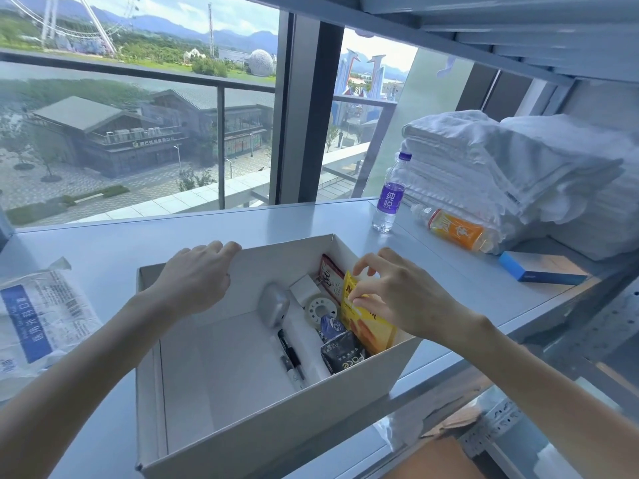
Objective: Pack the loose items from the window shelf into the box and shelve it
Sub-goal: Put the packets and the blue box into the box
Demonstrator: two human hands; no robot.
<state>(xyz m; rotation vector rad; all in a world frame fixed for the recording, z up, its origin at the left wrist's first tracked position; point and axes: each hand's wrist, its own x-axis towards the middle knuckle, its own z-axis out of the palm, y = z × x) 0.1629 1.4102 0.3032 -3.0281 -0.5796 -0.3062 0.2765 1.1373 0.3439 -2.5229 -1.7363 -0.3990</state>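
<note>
1. Far left of my left hand (pixel 193 281), I see a plastic pack (pixel 38 323) lying on the shelf (pixel 242 223).
2. My left fingers (pixel 221 248) curl over the back wall of the white box (pixel 262 423).
3. My right hand (pixel 401 299) pinches a yellow packet (pixel 368 326) inside the box's right end.
4. Beyond the right fingers (pixel 366 267) stand a water bottle (pixel 390 195), an orange bottle (pixel 456 229) and towels (pixel 511 174).

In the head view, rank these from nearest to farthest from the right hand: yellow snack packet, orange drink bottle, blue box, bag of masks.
1. yellow snack packet: in the box, pinched by the right hand.
2. orange drink bottle: lying on the shelf, upper right.
3. blue box: farther right.
4. bag of masks: far left.
</note>
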